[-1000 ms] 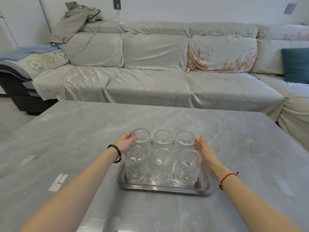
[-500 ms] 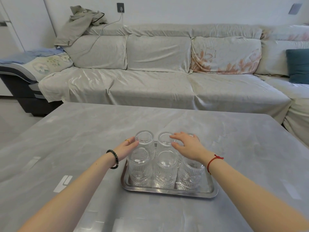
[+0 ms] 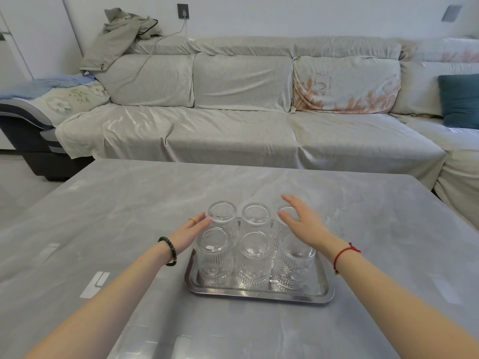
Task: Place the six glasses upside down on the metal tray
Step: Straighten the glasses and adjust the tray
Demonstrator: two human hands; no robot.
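We are seeing six unlabelled glasses (image 3: pixel 255 257) standing inverted on the tray (image 3: pixel 259 294); our left hand (image 3: pixel 190 233) is touching one, right hand (image 3: pixel 302 222) hovering, fingers spread.

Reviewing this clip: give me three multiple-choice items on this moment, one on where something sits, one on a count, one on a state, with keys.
1. Where does the metal tray sit?
A. on the grey table
B. on the sofa
C. on the floor

2. How many glasses stand on the tray?
A. four
B. six
C. eight

3. What is the right hand doing?
A. gripping a glass off the tray
B. spread open over the far right glass
C. resting flat on the sofa

Key: 1 A, the tray lies flat on the tabletop. 2 B, two rows of three. 3 B, its fingers are splayed above that glass, closed on nothing.
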